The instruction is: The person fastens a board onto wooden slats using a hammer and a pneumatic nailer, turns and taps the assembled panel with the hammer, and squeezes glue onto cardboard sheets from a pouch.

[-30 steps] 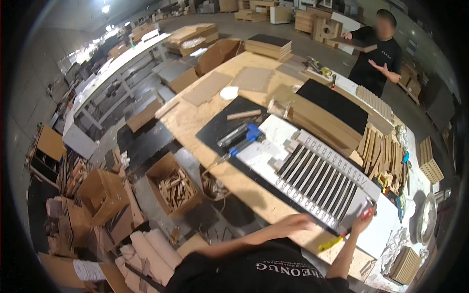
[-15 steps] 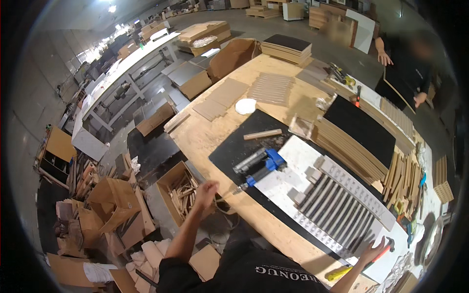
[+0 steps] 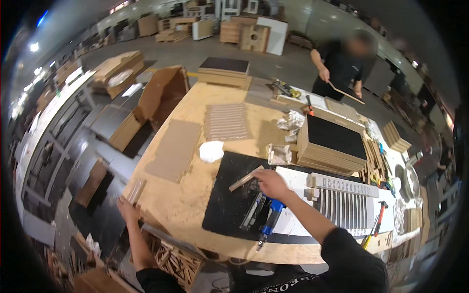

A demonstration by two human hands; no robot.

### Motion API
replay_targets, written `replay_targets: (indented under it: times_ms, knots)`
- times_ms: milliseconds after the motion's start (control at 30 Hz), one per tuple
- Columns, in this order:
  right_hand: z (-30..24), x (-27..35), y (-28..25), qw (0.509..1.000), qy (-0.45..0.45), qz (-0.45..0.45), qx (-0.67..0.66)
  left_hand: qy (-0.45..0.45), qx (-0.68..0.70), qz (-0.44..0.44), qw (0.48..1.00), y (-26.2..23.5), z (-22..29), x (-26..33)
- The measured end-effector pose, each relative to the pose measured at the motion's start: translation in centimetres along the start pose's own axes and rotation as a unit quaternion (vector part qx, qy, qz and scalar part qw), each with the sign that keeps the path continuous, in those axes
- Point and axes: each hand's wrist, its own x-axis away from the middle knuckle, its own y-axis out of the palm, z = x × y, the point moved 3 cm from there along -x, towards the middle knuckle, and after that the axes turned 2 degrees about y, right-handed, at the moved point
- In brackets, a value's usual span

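Observation:
My right hand (image 3: 272,184) reaches over a black board (image 3: 222,195) on the table, its fingers closed on the end of a short wooden strip (image 3: 243,179). Just below it lies a blue and grey nail gun (image 3: 273,215), partly hidden by my hand and forearm. At the table's left edge, my left hand (image 3: 128,209) is at the near end of a few thin wooden strips (image 3: 137,189), fingers apart. Whether it touches them is hard to see. Right of my right forearm, a white slotted jig (image 3: 344,181) bears a row of dark slats (image 3: 342,207).
Stacked black-topped panels (image 3: 334,139) stand beyond the jig. Brown sheets (image 3: 173,149) and a white round pad (image 3: 211,151) lie at left. A box of wood scraps (image 3: 178,263) stands below the near edge. A hammer (image 3: 380,217) lies at right. A co-worker (image 3: 342,73) holds a panel across the table.
My view has swung to the right. My right hand has moved from beside the jig to the wooden strip and grips it. My left hand has reached forward to the thin strips at the table edge.

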Motion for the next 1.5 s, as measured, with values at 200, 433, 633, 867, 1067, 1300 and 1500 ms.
replay_targets:
  times_ms: [200, 433, 633, 867, 1067, 1300, 1500]
  knots:
    - [2.6, -5.6, 7.9, 0.942, 0.033, -0.204, 0.266, 0.054, 0.043, -0.085, 0.994, 1.8, -2.2, -2.8]
    - [1.5, -3.9, 5.0, 0.964, -0.014, -0.154, 0.217, 0.006, 0.079, -0.017, 0.997, 3.8, -1.7, -2.1]
    - [0.3, 8.7, -7.1, 0.994, 0.076, 0.040, 0.062, 0.120, 0.384, -0.177, 0.898, -4.1, 14.4, 15.2]
    - [15.7, 38.8, -21.0, 0.830, 0.476, 0.279, 0.084, 0.334, 0.491, -0.357, 0.720, 1.9, 43.9, 44.4]
    - [22.2, 50.1, -24.0, 0.809, 0.536, 0.225, 0.087, 0.449, 0.280, -0.295, 0.795, 4.8, 60.8, 58.1]
    - [24.9, 48.7, -24.1, 0.819, 0.517, 0.243, 0.057, 0.435, 0.258, -0.208, 0.837, 5.3, 65.3, 64.7]
    - [26.5, 48.0, -24.3, 0.841, 0.488, 0.231, 0.041, 0.407, 0.241, -0.219, 0.853, 5.4, 67.2, 68.0]
